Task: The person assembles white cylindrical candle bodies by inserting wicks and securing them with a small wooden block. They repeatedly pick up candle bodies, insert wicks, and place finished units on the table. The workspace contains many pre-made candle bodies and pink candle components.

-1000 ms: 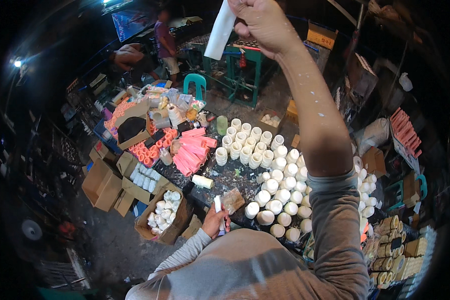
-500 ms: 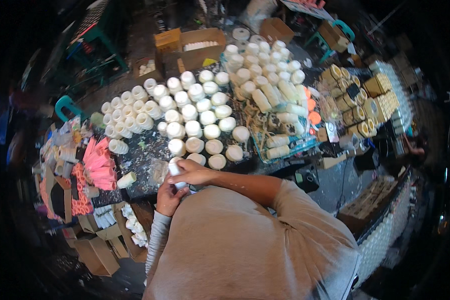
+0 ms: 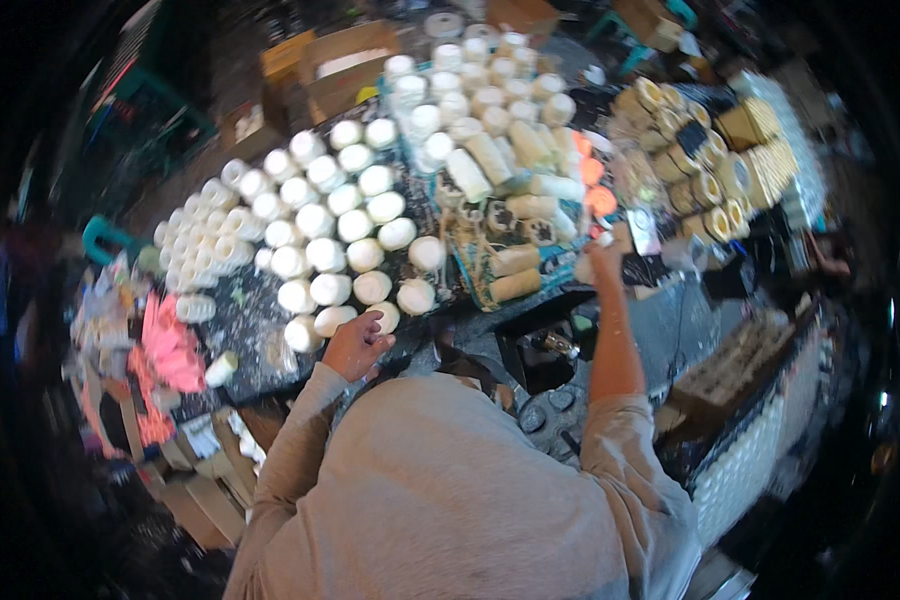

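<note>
My left hand (image 3: 360, 345) is at the near edge of the dark table (image 3: 255, 325), fingers loosely curled with the thumb apart and nothing visible in them. Its fingertips come up against a white cylinder (image 3: 384, 318) in the nearest row; whether they touch it I cannot tell. Behind stand several rows of similar upright white cylinders (image 3: 319, 252). My right hand (image 3: 604, 262) reaches far out to the right, past the teal basket's edge (image 3: 560, 272). At its fingertips is a small white and red thing (image 3: 602, 237), too blurred to name; the fingers are smeared too.
Pale cylinders crowd the teal basket, with orange discs (image 3: 598, 200) beside it. Pink strips (image 3: 170, 345) and a lone pale cylinder (image 3: 221, 369) lie on the left. Yellowish rolls (image 3: 705, 185) are stacked at the far right. Cardboard boxes (image 3: 202, 508) sit below left.
My hands have parted from the white cylinder they held, and one more stands at the left end of the nearest row. My right arm has stretched out right; the view has shifted.
</note>
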`<state>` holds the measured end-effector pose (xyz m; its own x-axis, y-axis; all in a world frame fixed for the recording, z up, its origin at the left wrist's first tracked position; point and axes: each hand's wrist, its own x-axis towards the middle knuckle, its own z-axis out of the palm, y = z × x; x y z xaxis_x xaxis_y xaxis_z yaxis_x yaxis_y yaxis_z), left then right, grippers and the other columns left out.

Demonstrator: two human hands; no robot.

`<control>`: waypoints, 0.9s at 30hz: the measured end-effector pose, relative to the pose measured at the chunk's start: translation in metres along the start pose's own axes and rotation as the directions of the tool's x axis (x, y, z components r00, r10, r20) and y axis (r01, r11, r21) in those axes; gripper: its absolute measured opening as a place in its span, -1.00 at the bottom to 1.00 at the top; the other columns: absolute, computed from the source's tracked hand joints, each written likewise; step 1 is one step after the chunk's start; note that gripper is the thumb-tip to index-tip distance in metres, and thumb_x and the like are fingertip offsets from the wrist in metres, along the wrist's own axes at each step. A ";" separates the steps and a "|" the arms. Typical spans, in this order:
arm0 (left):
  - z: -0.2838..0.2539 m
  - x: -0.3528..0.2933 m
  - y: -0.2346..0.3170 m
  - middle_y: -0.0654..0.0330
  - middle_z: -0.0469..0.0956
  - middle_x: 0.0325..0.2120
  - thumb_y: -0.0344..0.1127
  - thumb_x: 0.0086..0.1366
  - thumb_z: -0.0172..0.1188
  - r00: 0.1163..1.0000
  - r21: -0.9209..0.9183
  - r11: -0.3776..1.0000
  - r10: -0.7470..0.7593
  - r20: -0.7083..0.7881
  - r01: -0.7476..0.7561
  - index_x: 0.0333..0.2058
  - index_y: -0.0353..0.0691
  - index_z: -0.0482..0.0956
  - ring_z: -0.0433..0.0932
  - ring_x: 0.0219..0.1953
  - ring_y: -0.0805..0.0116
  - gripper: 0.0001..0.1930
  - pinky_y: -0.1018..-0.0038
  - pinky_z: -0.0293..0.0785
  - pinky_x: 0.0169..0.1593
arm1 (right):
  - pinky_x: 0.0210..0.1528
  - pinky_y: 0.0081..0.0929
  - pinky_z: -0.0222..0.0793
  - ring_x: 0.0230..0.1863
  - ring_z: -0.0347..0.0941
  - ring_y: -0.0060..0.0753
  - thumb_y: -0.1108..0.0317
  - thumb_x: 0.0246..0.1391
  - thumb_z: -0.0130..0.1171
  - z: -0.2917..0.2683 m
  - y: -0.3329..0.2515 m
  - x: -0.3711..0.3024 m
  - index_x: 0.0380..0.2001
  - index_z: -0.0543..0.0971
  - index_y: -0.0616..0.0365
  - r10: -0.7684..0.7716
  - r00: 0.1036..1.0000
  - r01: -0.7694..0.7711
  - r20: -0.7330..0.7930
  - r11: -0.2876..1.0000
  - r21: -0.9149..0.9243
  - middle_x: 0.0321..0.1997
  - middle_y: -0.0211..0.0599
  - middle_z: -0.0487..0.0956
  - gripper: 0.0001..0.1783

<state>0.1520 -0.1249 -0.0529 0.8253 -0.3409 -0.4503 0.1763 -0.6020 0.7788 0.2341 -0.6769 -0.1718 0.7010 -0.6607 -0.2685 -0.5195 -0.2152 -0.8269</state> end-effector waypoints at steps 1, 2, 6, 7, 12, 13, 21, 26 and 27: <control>0.000 -0.004 -0.003 -0.13 0.67 -0.13 -0.03 0.29 0.40 0.998 0.023 0.998 -0.055 -0.017 0.056 0.22 -0.40 0.47 0.71 -0.14 0.11 -0.32 0.24 0.63 -0.04 | -0.33 -0.21 0.47 -0.36 0.53 -0.29 0.31 -0.09 0.40 -0.002 0.006 0.031 -0.19 0.61 0.27 -0.084 0.995 0.089 0.062 0.993 -0.076 -0.28 -0.28 0.62 -0.61; 0.002 -0.009 -0.006 -0.11 0.68 -0.17 -0.04 0.30 0.39 0.995 0.047 0.995 -0.089 -0.035 0.090 0.19 -0.37 0.50 0.70 -0.18 0.09 -0.36 0.22 0.63 -0.08 | -0.32 -0.19 0.48 -0.35 0.57 -0.25 0.17 -0.08 0.45 0.009 0.007 0.063 -0.23 0.64 0.28 -0.146 0.989 0.136 0.002 0.912 -0.387 -0.32 -0.21 0.66 -0.57; -0.002 -0.039 -0.012 -0.06 0.67 -0.23 -0.11 0.23 0.43 0.972 0.040 0.997 -0.059 -0.225 0.069 0.10 -0.37 0.56 0.67 -0.27 0.13 -0.43 0.23 0.61 -0.14 | 0.05 0.03 0.51 0.03 0.63 0.22 -0.13 -0.13 0.47 0.014 0.000 0.105 -0.07 0.66 0.33 -0.252 0.916 0.397 0.312 0.682 -0.614 -0.01 0.21 0.68 -0.26; -0.003 -0.050 -0.014 -0.04 0.67 -0.24 -0.12 0.24 0.43 0.956 0.015 0.993 -0.108 -0.272 0.117 0.11 -0.38 0.56 0.66 -0.27 0.17 -0.43 0.26 0.60 -0.14 | 0.06 0.04 0.50 0.02 0.63 0.22 -0.13 -0.08 0.42 0.022 -0.005 0.100 -0.06 0.67 0.30 -0.339 0.891 0.441 0.301 0.494 -0.749 -0.03 0.20 0.69 -0.29; 0.002 -0.105 -0.034 0.08 0.66 -0.31 -0.17 0.28 0.44 0.818 -0.132 0.965 -0.263 -0.511 0.228 0.13 -0.38 0.56 0.62 -0.31 0.33 -0.45 0.36 0.58 -0.14 | 0.16 0.04 0.47 0.13 0.56 0.24 0.16 0.04 0.40 0.037 -0.040 0.026 0.06 0.61 0.31 -0.453 0.880 0.402 0.141 0.552 -0.731 0.11 0.18 0.62 -0.42; 0.004 -0.113 -0.041 0.10 0.66 -0.32 -0.17 0.28 0.44 0.786 -0.164 0.963 -0.269 -0.556 0.213 0.13 -0.38 0.56 0.62 -0.31 0.34 -0.46 0.37 0.58 -0.14 | 0.25 0.02 0.40 0.21 0.50 0.23 0.16 0.05 0.40 0.042 -0.049 0.010 0.14 0.58 0.31 -0.492 0.854 0.451 0.169 0.538 -0.712 0.20 0.16 0.57 -0.37; 0.007 -0.160 -0.088 0.03 0.69 -0.33 -0.03 0.25 0.42 0.571 -0.203 0.907 -0.393 -0.721 0.368 0.05 -0.37 0.61 0.66 -0.31 0.26 -0.44 0.35 0.60 -0.16 | 0.13 -0.07 0.49 0.00 0.62 0.16 0.22 0.10 0.39 0.186 -0.138 -0.139 -0.05 0.66 0.33 -0.644 0.392 0.845 0.657 0.535 0.020 -0.06 0.10 0.70 -0.55; -0.011 -0.168 -0.125 -0.04 0.70 -0.25 -0.01 0.22 0.44 0.544 -0.210 0.917 -0.373 -0.752 0.339 0.05 -0.35 0.62 0.67 -0.29 0.16 -0.42 0.29 0.61 -0.14 | 0.12 -0.05 0.48 -0.02 0.62 0.19 0.24 0.09 0.37 0.247 -0.178 -0.246 -0.07 0.66 0.33 -0.644 0.140 0.894 0.752 0.408 0.184 -0.07 0.12 0.69 -0.58; -0.015 -0.169 -0.134 -0.06 0.70 -0.23 -0.01 0.22 0.44 0.542 -0.227 0.917 -0.380 -0.750 0.329 0.05 -0.36 0.62 0.67 -0.28 0.14 -0.41 0.28 0.61 -0.13 | 0.13 -0.04 0.48 -0.01 0.61 0.19 0.24 0.09 0.37 0.254 -0.184 -0.266 -0.06 0.66 0.32 -0.617 0.115 0.897 0.779 0.402 0.186 -0.07 0.11 0.69 -0.58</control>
<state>-0.0031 0.0246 -0.0749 0.7821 0.5857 -0.2126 0.5551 -0.4999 0.6648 0.2672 -0.2786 -0.0739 0.7813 0.6170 0.0943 0.5108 -0.5452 -0.6647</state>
